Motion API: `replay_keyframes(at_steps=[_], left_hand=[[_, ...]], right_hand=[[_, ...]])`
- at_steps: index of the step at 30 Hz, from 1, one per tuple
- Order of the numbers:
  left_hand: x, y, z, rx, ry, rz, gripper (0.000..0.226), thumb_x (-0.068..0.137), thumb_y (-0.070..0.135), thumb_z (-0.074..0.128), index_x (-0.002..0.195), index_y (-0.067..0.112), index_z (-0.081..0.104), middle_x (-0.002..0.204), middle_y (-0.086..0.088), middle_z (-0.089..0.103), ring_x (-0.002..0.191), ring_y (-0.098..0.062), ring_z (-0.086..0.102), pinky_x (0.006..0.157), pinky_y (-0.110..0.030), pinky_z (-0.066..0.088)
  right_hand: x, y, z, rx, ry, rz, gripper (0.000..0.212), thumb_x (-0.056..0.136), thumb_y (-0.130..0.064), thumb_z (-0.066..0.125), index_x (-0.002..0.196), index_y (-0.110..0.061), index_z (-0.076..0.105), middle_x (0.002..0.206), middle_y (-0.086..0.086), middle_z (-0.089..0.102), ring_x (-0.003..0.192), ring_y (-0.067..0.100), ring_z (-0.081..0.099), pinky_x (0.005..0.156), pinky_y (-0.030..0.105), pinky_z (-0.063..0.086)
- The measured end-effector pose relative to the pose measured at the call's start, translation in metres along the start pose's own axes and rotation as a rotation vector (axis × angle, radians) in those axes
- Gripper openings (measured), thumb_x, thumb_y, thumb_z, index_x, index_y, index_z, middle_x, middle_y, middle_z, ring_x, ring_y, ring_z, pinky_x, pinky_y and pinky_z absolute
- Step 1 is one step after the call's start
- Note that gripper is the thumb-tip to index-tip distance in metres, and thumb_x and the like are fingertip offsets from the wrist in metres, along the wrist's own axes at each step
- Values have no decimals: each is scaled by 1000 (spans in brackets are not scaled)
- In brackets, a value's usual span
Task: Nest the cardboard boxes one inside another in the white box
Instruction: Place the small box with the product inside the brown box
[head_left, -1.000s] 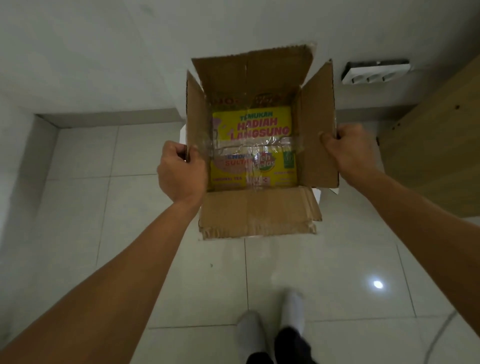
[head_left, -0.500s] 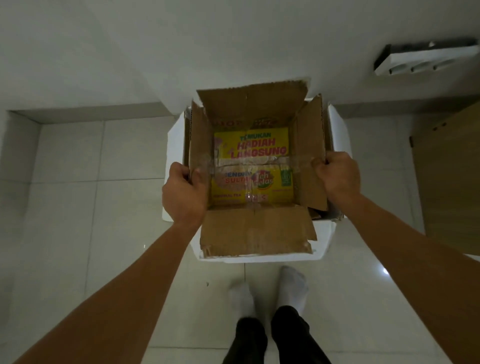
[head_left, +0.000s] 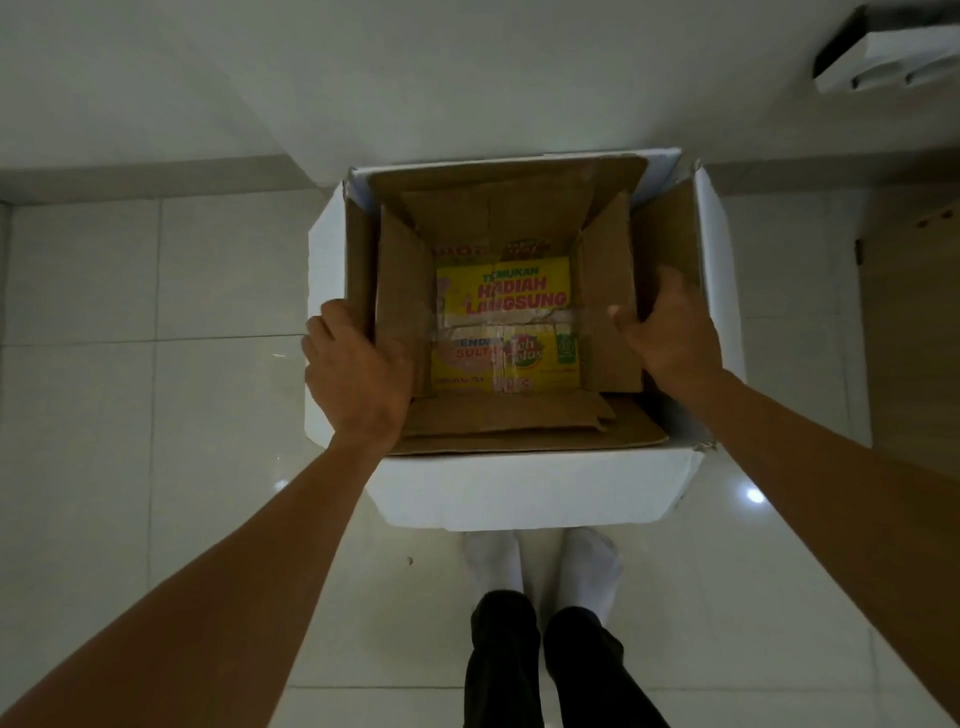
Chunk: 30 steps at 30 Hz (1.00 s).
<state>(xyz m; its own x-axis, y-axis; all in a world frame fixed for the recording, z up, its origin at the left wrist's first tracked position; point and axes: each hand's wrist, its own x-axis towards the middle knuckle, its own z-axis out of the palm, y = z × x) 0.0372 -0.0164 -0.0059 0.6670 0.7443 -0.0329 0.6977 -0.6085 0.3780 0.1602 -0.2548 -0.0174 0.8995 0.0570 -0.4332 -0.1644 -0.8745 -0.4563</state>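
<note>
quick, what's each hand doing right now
Left hand: closed on the left flap of the cardboard box.
Right hand: closed on the box's right flap.

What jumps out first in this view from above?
The bright yellow printed panel at the bottom of the brown cardboard box draws the eye. That box sits inside the white box on the tiled floor, the left hand and right hand gripping its side flaps.

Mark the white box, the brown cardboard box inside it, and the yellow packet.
white box (head_left: 524, 488), head view, near outer wall.
brown cardboard box (head_left: 498, 213), head view, far inner flap.
yellow packet (head_left: 506, 291), head view, upper printed face.
</note>
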Motion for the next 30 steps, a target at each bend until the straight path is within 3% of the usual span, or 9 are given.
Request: replay_keyframes(at_steps=[2,4,6,8,11,15,20,23,30], left_hand=[[-3,1,5,117,-9,127,35,79,22,60,106,4,47,104,-18,52,93,-34,48,71,-38,33],[-6,1,11,163,-79,263,35,81,27,60,106,5,49,107,-18,53,97,-35,47,76,-40,33],[-9,0,21,214,-197,378,39,83,32,59,111,6,49,115,-18,53,106,-35,46,88,-45,33],[-11,-2,32,325,-344,434,54,81,42,57,122,9,45,131,-18,47,124,-35,38,105,-52,22],[-13,-9,46,591,-535,316,95,71,76,42,139,11,30,154,-23,11,142,-37,1,108,-54,-15],[-13,-15,52,777,-636,205,126,56,95,25,148,10,8,153,-23,-17,138,-37,-23,104,-56,-22],[-16,-2,53,740,-574,213,125,57,93,26,148,9,9,152,-27,-13,138,-41,-20,104,-58,-20],[-22,7,56,625,-468,307,111,67,85,28,146,9,16,154,-26,-5,140,-41,-13,102,-56,-23],[-45,-9,68,638,-646,55,119,63,89,16,148,6,0,153,-26,-11,138,-40,-21,103,-59,-21]], right_hand=[[-2,-2,4,-62,80,-96,64,86,-35,62,138,-12,34,135,19,45,119,39,49,90,47,45],[-2,-3,8,-140,81,-222,58,86,-28,63,135,-10,37,131,20,48,112,38,53,80,40,46],[-3,-4,13,-244,-39,-324,52,86,-22,62,132,-11,40,125,19,53,103,36,56,73,34,42],[-4,-4,21,-359,-214,-414,54,85,-20,61,134,-16,39,126,16,55,105,35,56,82,38,45],[1,1,30,-532,-409,-405,59,85,-21,60,138,-19,34,129,14,55,113,34,55,100,42,40],[17,13,24,-516,-502,-149,38,84,-19,61,118,-5,50,122,20,54,106,35,56,79,35,45],[37,-19,39,-549,-529,-164,32,91,-21,52,119,-6,53,117,16,59,96,30,57,72,31,43],[59,-63,48,-362,-494,-220,26,91,-16,50,111,-1,59,110,20,62,83,27,56,65,35,45],[117,-123,50,-196,-344,-220,39,83,-5,52,121,3,57,125,22,59,111,34,56,88,36,50]])
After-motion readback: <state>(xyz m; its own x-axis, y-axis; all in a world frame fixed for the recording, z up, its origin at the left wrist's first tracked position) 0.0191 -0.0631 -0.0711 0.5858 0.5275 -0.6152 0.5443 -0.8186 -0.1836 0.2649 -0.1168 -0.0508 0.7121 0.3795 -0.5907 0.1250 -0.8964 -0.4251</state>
